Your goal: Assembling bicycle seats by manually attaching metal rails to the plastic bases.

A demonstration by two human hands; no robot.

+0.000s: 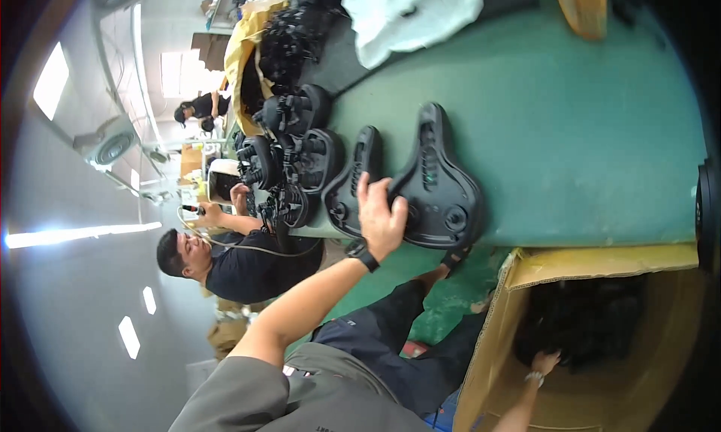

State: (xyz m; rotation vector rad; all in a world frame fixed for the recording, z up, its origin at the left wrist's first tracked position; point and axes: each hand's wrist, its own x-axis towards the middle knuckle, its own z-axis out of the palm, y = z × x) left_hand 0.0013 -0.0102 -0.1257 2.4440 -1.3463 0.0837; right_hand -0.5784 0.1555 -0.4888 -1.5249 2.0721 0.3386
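Directly under left hand (381,216): black saddle (439,184).

A green table (571,117) fills the upper right of the frame. A pale cloth (409,12) lies at top centre, an orange object (582,8) at top right. A heap of black parts (289,34) sits on yellow sheeting (240,57) upper left. A co-worker in black (240,263) sits left of centre.

Under the left hand (381,216) lies a bicycle saddle (438,184) of black plastic — smooth, faintly glossy. Beneath it the green tabletop (571,132) looks matt. Around the right hand (544,363) stands a cardboard box (601,261) — rough, brown, dull.
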